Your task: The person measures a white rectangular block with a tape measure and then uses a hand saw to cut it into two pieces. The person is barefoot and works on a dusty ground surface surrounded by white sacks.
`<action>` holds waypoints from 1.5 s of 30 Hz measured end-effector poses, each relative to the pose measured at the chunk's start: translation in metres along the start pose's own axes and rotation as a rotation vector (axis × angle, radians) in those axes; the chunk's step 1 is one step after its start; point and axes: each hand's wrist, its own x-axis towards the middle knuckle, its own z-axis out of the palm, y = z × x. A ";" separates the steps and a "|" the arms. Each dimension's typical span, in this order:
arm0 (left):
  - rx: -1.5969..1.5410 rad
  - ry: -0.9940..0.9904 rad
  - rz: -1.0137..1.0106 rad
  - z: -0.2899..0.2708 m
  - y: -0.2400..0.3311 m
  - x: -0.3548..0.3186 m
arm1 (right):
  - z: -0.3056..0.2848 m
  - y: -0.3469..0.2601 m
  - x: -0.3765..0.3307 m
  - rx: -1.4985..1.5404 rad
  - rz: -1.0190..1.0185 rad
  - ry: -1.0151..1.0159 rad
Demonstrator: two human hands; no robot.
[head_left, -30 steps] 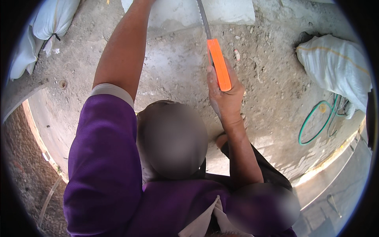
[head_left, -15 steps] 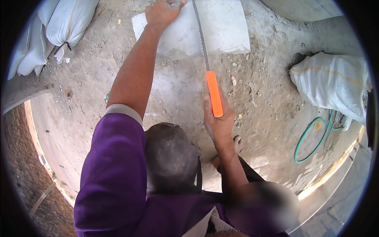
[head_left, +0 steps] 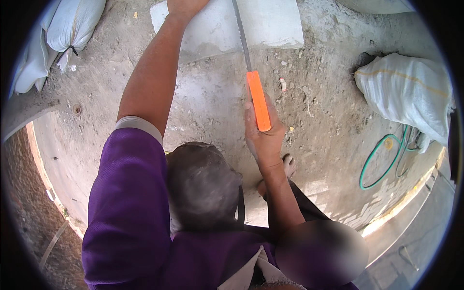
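My right hand (head_left: pixel 267 141) is wrapped round the orange handle (head_left: pixel 259 100) of a handsaw. Its narrow toothed blade (head_left: pixel 241 34) points away from me and runs over a flat, pale grey-white slab (head_left: pixel 274 25) on the ground, past the upper edge of the picture. To the left of the blade, my left hand (head_left: pixel 187 5) is over the slab's left part. The picture's upper edge cuts off its fingers, so their pose is hidden. A dusty dark knee shows below, between my arms.
White tied sacks (head_left: pixel 75 26) lie at the far left. Another bulging white sack (head_left: pixel 406 92) rests at the right, with a looped green hose (head_left: pixel 369 166) in front of it. Small stones and crumbs dot the dusty ground (head_left: pixel 328 96). A curved pale surface (head_left: pixel 379 4) shows at the top right.
The whole scene has shifted up and a little left in the picture. My left hand's fingers have passed out of view at the top. The saw keeps nearly the same place over the slab.
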 end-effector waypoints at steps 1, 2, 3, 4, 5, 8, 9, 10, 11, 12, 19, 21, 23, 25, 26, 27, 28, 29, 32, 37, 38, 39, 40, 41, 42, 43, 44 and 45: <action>-0.002 -0.006 -0.005 0.000 -0.001 0.000 | 0.000 0.002 -0.002 0.016 -0.005 0.005; -0.003 -0.012 -0.010 0.002 -0.002 -0.001 | 0.000 0.005 -0.009 0.009 -0.022 0.014; -0.005 -0.018 -0.014 0.002 -0.001 -0.002 | -0.003 0.009 -0.018 0.004 -0.041 0.026; 0.034 -0.026 -0.002 0.002 0.000 -0.001 | -0.005 0.010 -0.022 -0.002 -0.059 0.037; 0.074 -0.034 0.010 0.001 0.001 0.000 | -0.005 0.009 -0.020 -0.014 -0.035 0.014; 0.115 0.015 0.041 0.009 -0.005 0.004 | -0.005 -0.008 -0.003 -0.026 0.024 -0.038; 0.115 0.035 0.054 0.009 -0.002 -0.001 | -0.005 -0.008 -0.003 -0.015 0.044 -0.044; 0.100 -0.002 0.044 0.007 0.000 -0.003 | -0.005 -0.006 -0.003 -0.004 0.063 -0.049; 0.085 -0.039 0.035 0.004 0.001 -0.002 | -0.005 -0.003 -0.004 -0.001 0.058 -0.032; 0.068 -0.065 0.025 -0.002 0.005 0.001 | -0.005 -0.001 -0.002 0.002 0.043 -0.014; 0.157 -0.018 0.072 0.015 -0.010 0.006 | -0.010 0.009 -0.025 -0.019 -0.041 -0.017; 0.130 -0.002 0.061 0.015 -0.007 0.002 | -0.006 -0.002 -0.006 -0.026 0.017 -0.022; 0.043 0.023 0.035 0.015 -0.007 0.002 | -0.001 -0.005 0.001 -0.022 0.063 -0.035; 0.017 -0.017 -0.001 0.007 0.000 -0.002 | -0.001 -0.006 -0.001 -0.032 0.097 -0.042; 0.041 -0.067 -0.023 0.002 0.001 -0.008 | -0.002 0.003 -0.012 -0.045 0.055 -0.019; 0.064 -0.098 -0.034 -0.007 0.007 -0.003 | -0.001 0.015 -0.026 -0.051 -0.003 0.015; 0.095 -0.074 -0.007 -0.006 0.008 0.003 | 0.000 0.021 -0.033 -0.054 -0.074 0.045; 0.141 -0.054 0.005 0.004 -0.003 0.001 | 0.000 0.023 -0.040 -0.024 -0.052 0.026; 0.217 -0.149 -0.008 0.012 -0.013 0.011 | -0.011 0.019 -0.039 0.002 -0.001 -0.004; 0.163 -0.156 0.002 0.011 -0.011 0.006 | -0.003 0.011 -0.015 -0.015 0.028 -0.042; 0.148 -0.183 -0.019 0.012 -0.013 -0.003 | -0.004 0.016 -0.024 -0.027 0.036 -0.050; 0.133 -0.196 -0.036 0.007 -0.017 -0.003 | -0.004 0.022 -0.033 -0.033 0.031 -0.052; 0.115 -0.193 -0.048 0.003 -0.018 0.005 | -0.005 0.027 -0.036 -0.037 0.011 -0.046; 0.138 -0.143 -0.015 0.002 -0.014 0.014 | -0.007 0.029 -0.040 -0.018 -0.015 -0.025; 0.161 -0.118 0.002 0.009 -0.012 0.010 | -0.015 0.031 -0.053 -0.009 -0.020 -0.022; 0.185 -0.094 0.019 0.014 -0.012 0.005 | -0.020 0.031 -0.060 0.001 -0.025 -0.020; 0.179 -0.041 0.049 0.017 -0.016 -0.001 | -0.020 0.033 -0.057 0.004 -0.010 -0.056; 0.166 0.017 0.092 0.014 -0.010 -0.003 | -0.017 0.030 -0.040 0.007 0.001 -0.076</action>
